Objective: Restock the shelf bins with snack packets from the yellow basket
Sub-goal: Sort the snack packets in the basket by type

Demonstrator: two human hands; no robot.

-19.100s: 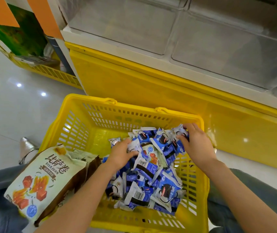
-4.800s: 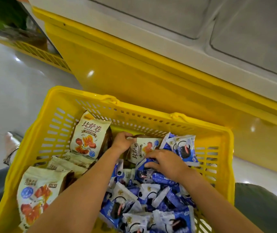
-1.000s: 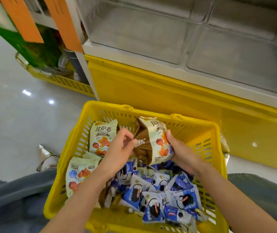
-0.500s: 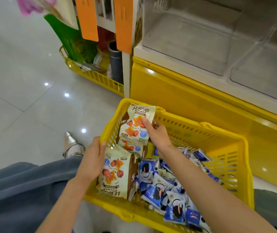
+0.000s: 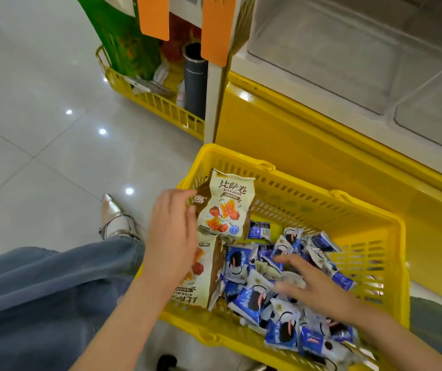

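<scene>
My left hand (image 5: 171,236) lies flat-fingered on cream packets (image 5: 225,207) in the yellow basket (image 5: 302,188), right hand (image 5: 313,287) splayed loose over blue packets (image 5: 249,301), yellow ledge (image 5: 321,145) fronting clear bins (image 5: 335,57).

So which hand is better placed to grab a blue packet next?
Probably right: the right hand hovers open over the blue packets; the left hand rests against the cream bags.

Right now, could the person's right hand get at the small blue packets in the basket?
Probably yes. The right hand is spread open right over the blue packets, which lie loose on top in the yellow basket, with nothing covering them.
</scene>
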